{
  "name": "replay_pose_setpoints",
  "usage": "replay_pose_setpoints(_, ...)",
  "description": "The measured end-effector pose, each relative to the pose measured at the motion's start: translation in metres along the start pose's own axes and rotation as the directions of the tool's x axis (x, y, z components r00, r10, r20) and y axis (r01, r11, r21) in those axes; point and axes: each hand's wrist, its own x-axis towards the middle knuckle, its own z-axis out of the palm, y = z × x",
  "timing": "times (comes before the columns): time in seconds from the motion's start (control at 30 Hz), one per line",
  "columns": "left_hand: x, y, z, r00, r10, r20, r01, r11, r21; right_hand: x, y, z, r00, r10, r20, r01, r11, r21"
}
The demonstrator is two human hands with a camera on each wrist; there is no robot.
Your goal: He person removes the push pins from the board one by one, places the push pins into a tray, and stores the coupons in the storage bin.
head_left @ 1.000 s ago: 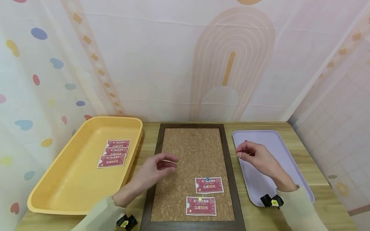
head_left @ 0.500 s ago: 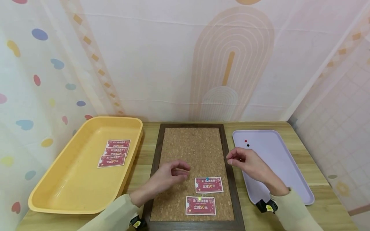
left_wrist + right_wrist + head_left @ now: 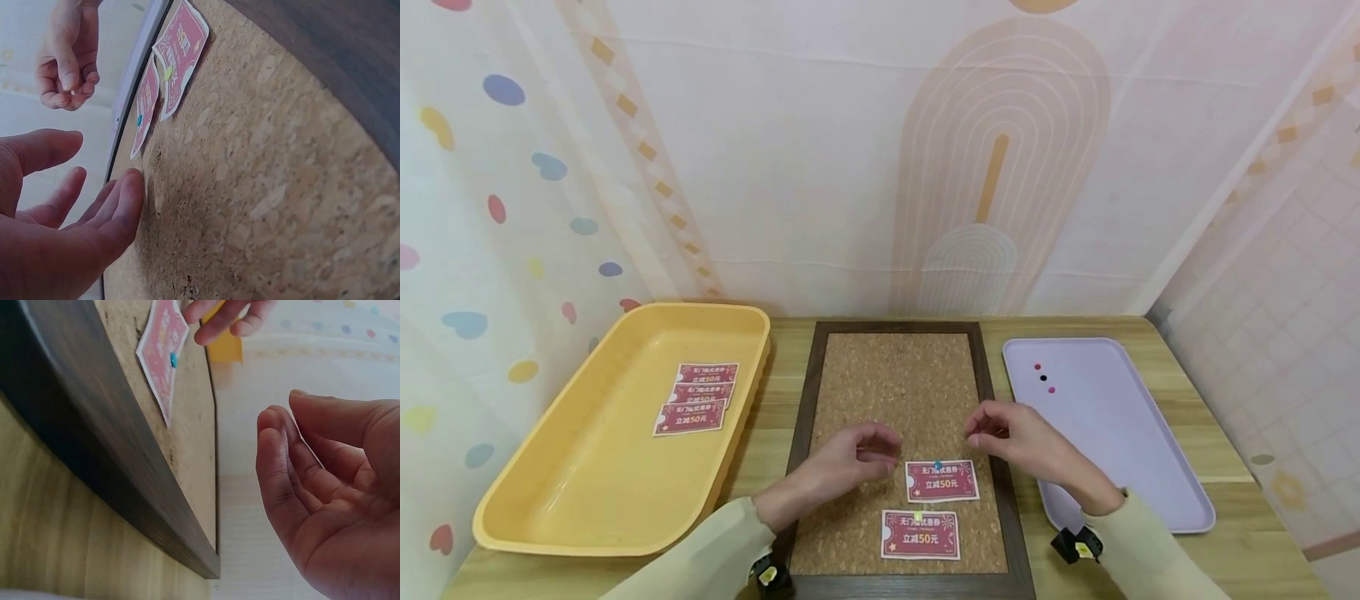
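Over the cork board [image 3: 898, 379], my left hand [image 3: 850, 458] hovers just left of the upper coupon [image 3: 942, 481], holding nothing, its fingers loosely bent. My right hand [image 3: 1030, 442] hangs above the board's right frame, near the same coupon, with thumb and fingertips close together. I make out no object in it, though a tiny pale spot shows at its fingertips in the left wrist view. A teal pin [image 3: 937, 465] sits at the upper coupon's top edge. The lower coupon [image 3: 921, 536] has a yellow pin [image 3: 918, 517] at its top.
A yellow tray [image 3: 587, 546] on the left holds three overlapping red coupons [image 3: 692, 417]. On the right, a lilac tray [image 3: 1120, 417] holds a red pin [image 3: 1037, 367], a black pin [image 3: 1043, 378] and a pink pin [image 3: 1052, 390]. Behind the wooden table hangs a patterned curtain.
My right hand has moved left from the lilac tray to the board's right edge, uncovering the pins there. My left hand has moved right over the board, closer to the upper coupon.
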Motion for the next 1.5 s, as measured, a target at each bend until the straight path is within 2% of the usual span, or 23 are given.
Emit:
replay_pose_setpoints(0.17, 0.003, -0.001, 0.000, 1.000, 0.001, -0.012, 0.000, 0.999, 0.039, 0.004, 0.001, 0.005, 0.997, 0.007, 0.071, -0.007, 1.000, -0.006)
replay_pose_setpoints(0.3, 0.004, -0.001, 0.001, 1.000, -0.006, -0.012, 0.007, 0.999, 0.051, 0.007, 0.002, 0.008, 0.995, 0.017, 0.099, -0.016, 1.000, -0.016)
replay_pose_setpoints(0.5, 0.008, -0.001, 0.003, 0.999, -0.026, -0.022, 0.027, 0.998, 0.061, 0.010, 0.006, 0.012, 0.991, -0.019, 0.130, 0.026, 0.999, -0.046)
replay_pose_setpoints(0.73, 0.014, -0.003, 0.007, 0.999, -0.029, -0.020, 0.030, 0.999, 0.028, 0.013, 0.010, 0.017, 0.985, 0.019, 0.173, -0.010, 0.999, -0.050)
replay_pose_setpoints(1.1, 0.020, -0.002, 0.012, 1.000, -0.026, -0.002, 0.026, 0.999, -0.047, 0.018, 0.007, 0.022, 0.981, 0.030, 0.190, -0.013, 0.996, -0.091)
replay_pose_setpoints(1.27, 0.022, -0.002, 0.014, 1.000, -0.013, 0.000, 0.013, 0.999, 0.050, 0.019, 0.006, 0.023, 0.982, 0.032, 0.188, -0.010, 0.993, -0.118)
replay_pose_setpoints(1.4, 0.026, -0.003, 0.015, 1.000, 0.004, -0.015, -0.002, 0.989, 0.150, 0.021, 0.005, 0.024, 0.980, 0.042, 0.195, -0.017, 0.992, -0.128)
replay_pose_setpoints(1.5, 0.028, -0.003, 0.016, 1.000, 0.013, -0.020, -0.009, 0.982, 0.187, 0.022, 0.004, 0.024, 0.978, 0.056, 0.199, -0.030, 0.990, -0.136)
